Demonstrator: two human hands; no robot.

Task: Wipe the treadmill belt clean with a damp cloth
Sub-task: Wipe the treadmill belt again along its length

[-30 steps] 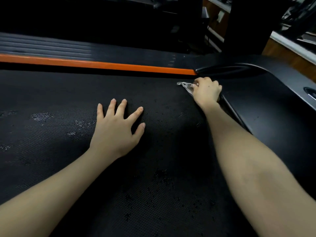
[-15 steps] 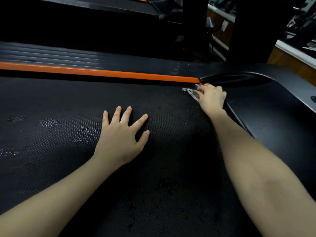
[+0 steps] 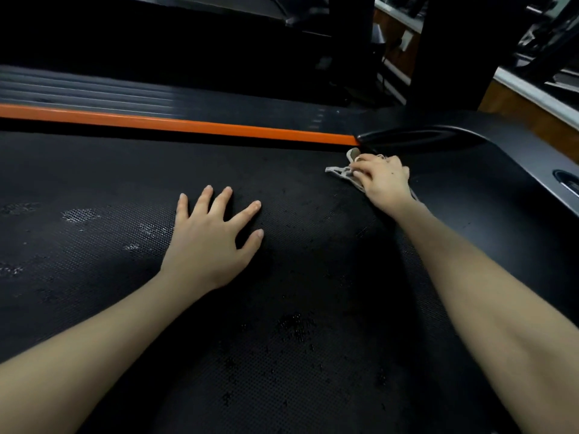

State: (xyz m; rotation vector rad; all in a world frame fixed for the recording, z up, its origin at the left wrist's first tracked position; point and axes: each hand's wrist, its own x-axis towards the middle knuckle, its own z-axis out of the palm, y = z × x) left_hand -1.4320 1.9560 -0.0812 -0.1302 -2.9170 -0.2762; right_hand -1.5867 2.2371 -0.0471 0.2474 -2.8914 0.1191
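Note:
The black textured treadmill belt (image 3: 297, 308) fills most of the head view, with wet patches at the left and bottom middle. My left hand (image 3: 210, 242) lies flat on the belt, fingers spread. My right hand (image 3: 383, 180) grips a small grey cloth (image 3: 341, 172) with curled fingers at the belt's far right corner, just below the end of the orange side strip (image 3: 188, 125). Most of the cloth is hidden under the hand.
A black ribbed side rail (image 3: 94, 89) runs beyond the orange strip. The black motor cover (image 3: 501, 189) rises at the right of the belt. A dark upright post (image 3: 451, 51) and a wooden floor (image 3: 532, 114) lie behind.
My right hand has slid the cloth slightly left along the belt's far corner. The left hand stays flat in the same spot. The camera has tilted a little.

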